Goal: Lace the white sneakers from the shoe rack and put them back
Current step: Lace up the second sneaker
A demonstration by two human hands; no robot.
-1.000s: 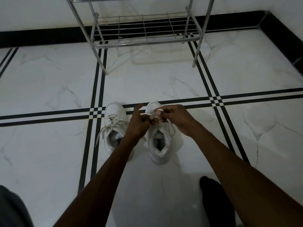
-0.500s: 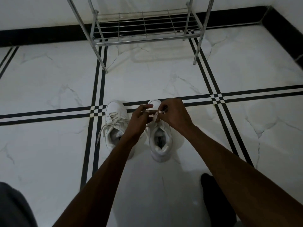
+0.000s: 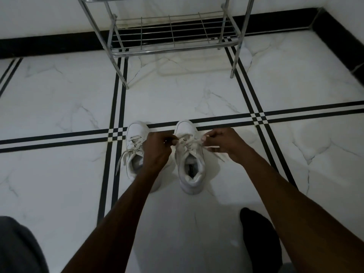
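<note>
Two white sneakers stand side by side on the floor, toes pointing away from me. The left sneaker [image 3: 134, 148] has loose laces trailing to its left, and my left forearm covers part of it. The right sneaker [image 3: 189, 160] sits between my hands. My left hand [image 3: 157, 150] pinches a lace end at the shoe's left side. To the shoe's right, my right hand [image 3: 226, 143] pinches the other lace end [image 3: 213, 149], drawn out sideways. The metal shoe rack [image 3: 173, 43] stands beyond, its bottom shelf bare.
White marble floor tiles with black double stripes crossing near the sneakers. A black skirting runs along the white wall behind the rack. My dark-socked foot [image 3: 258, 239] rests at the lower right and a grey-clad knee [image 3: 17, 247] at the lower left.
My hands were close together over the right sneaker's laces; now they have pulled apart, the right hand drawing its lace end out to the right.
</note>
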